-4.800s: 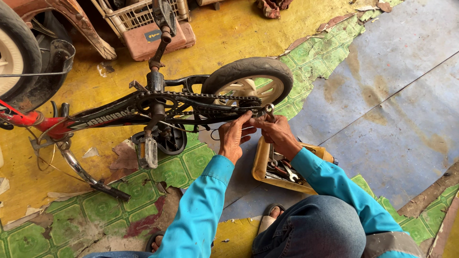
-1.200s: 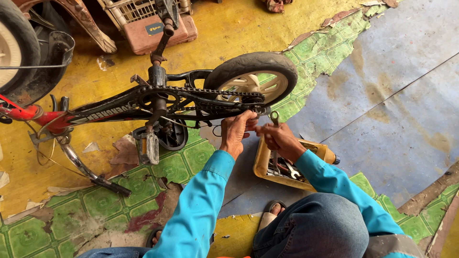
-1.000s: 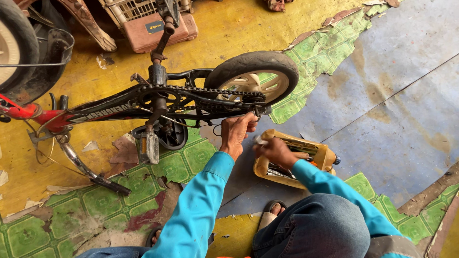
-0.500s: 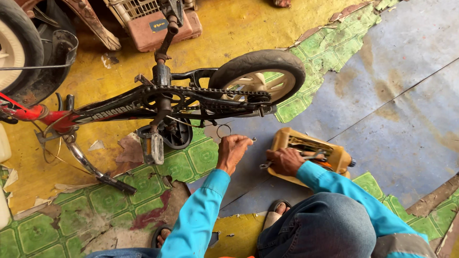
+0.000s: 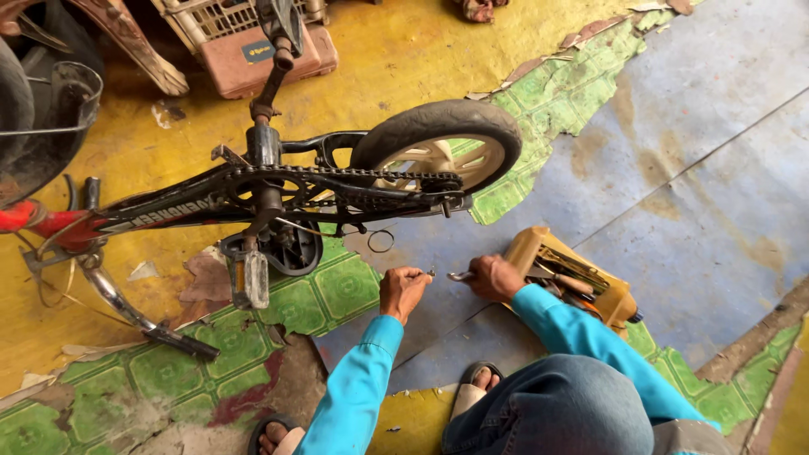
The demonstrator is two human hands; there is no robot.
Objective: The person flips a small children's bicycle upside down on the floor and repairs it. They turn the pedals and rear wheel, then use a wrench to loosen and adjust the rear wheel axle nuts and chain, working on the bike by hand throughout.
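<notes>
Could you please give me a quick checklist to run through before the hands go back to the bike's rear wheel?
1. Left hand pinching a small part: ok, though what part, cannot tell.
2. Right hand holding a wrench: ok.
3. Bike upside down, rear wheel off the floor: ok.
4. Chain seated on the rear sprocket: cannot tell.
5. Tool tray beside the right hand: ok.

front end of the overturned bicycle (image 5: 253,202) cut off by the left edge. small part pinched in the left hand (image 5: 403,289) too small to identify. right hand (image 5: 493,278) covers most of the metal tool (image 5: 459,275); type unclear. contents of the yellow tool tray (image 5: 539,248) partly hidden behind the right sleeve.
</notes>
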